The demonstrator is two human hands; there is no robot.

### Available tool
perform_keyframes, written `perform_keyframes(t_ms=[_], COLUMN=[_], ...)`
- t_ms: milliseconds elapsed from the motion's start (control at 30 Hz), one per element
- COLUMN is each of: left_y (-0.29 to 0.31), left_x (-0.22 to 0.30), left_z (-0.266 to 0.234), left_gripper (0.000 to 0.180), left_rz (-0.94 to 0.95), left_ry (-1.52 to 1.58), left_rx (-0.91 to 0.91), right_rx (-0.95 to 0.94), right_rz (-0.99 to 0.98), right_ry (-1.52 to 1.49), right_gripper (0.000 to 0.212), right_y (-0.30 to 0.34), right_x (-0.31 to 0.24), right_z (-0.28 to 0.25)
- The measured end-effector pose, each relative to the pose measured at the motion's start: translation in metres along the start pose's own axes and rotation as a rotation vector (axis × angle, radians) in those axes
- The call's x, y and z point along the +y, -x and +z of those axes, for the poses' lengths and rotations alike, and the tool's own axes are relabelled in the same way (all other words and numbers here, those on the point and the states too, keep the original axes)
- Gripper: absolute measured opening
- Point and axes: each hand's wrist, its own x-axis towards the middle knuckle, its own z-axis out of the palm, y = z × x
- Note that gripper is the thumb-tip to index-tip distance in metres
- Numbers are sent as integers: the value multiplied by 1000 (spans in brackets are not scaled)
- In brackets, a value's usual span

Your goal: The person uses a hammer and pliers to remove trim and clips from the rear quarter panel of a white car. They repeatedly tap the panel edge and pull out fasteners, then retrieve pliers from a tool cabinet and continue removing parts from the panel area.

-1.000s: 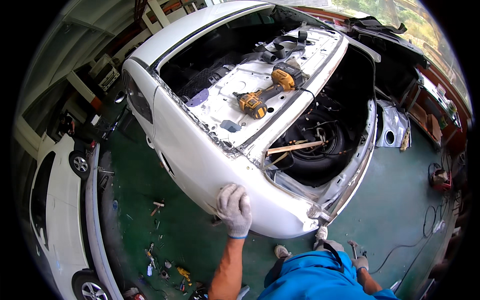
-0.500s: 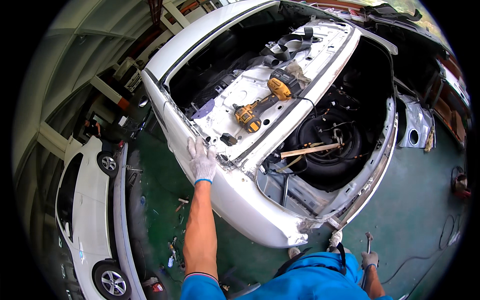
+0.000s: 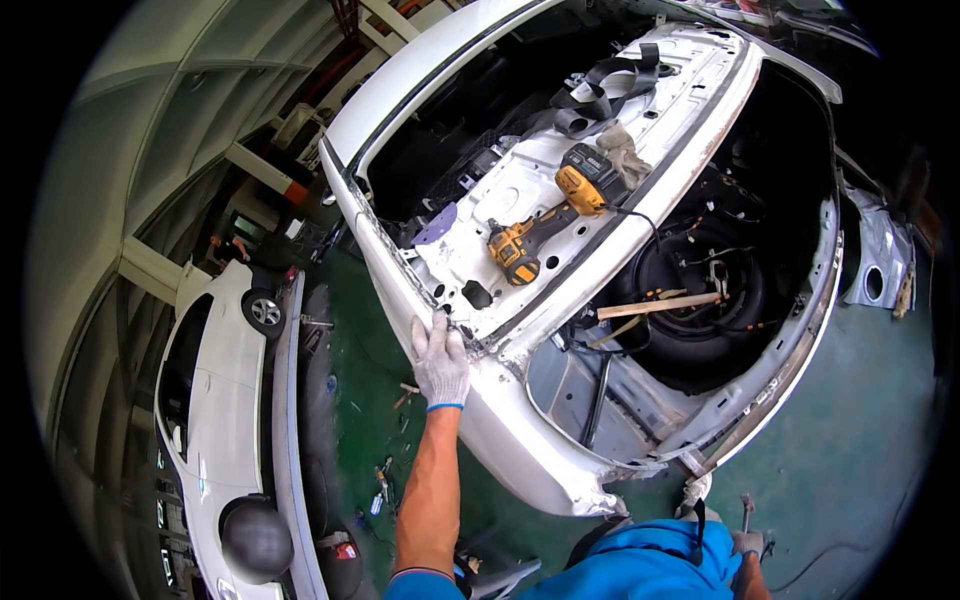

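My left hand (image 3: 440, 365), in a pale knit glove with a blue cuff, lies flat on the rear side panel of a white car body (image 3: 490, 395). Its fingers are stretched out, beside the corner of the rear window opening. Down at my right side, my gloved right hand (image 3: 748, 543) is closed around a hammer (image 3: 747, 512), head up. Much of that hand is cut off by my blue clothing. Ahead of my left hand, a yellow-and-black cordless power tool (image 3: 518, 250) rests on the bare white rear shelf (image 3: 512, 195).
Black strapping (image 3: 605, 95) and a crumpled glove (image 3: 622, 152) lie farther along the shelf. A wooden stick (image 3: 660, 305) crosses the open trunk well among loose wires. At left stand another white car (image 3: 215, 380) and a distant person (image 3: 228, 248). Tools litter the green floor (image 3: 365, 340).
The view has shifted, so the car sits farther right and lower. My left hand has slid slightly nearer along the panel. My right hand still holds the hammer low at my side.
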Motion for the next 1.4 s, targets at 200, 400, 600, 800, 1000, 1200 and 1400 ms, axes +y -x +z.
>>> perform_keyframes(t_ms=[200, 400, 600, 800, 1000, 1200, 1400], left_y=[-5, -42, -158, -244, -248, -259, -265], left_x=[7, -13, -64, -9, -7, -16, -12], left_z=[-15, -24, -20, 26, 71, 65, 73], left_gripper=[48, 56, 65, 58, 55, 63, 61], left_rz=[-18, -117, -112, 55, 71, -156, -170], left_ry=[-60, 36, -21, 102, 160, 640, 621], left_rx=[-87, -196, -15, 185, 83, 181, 119], right_rx=[-75, -143, 21, 135, 92, -65, -264], right_rz=[73, 58, -112, -194, -180, -234, -294], right_ry=[-157, -300, -379, -466, -440, -405, -402], right_gripper=[31, 29, 26, 20, 12, 15, 25], right_y=[-19, -16, -16, 9, 26, 26, 2], right_x=[-40, -78, -78, -130, -196, -289, -327], right_z=[-20, -68, -85, -83, -74, -68, -43])
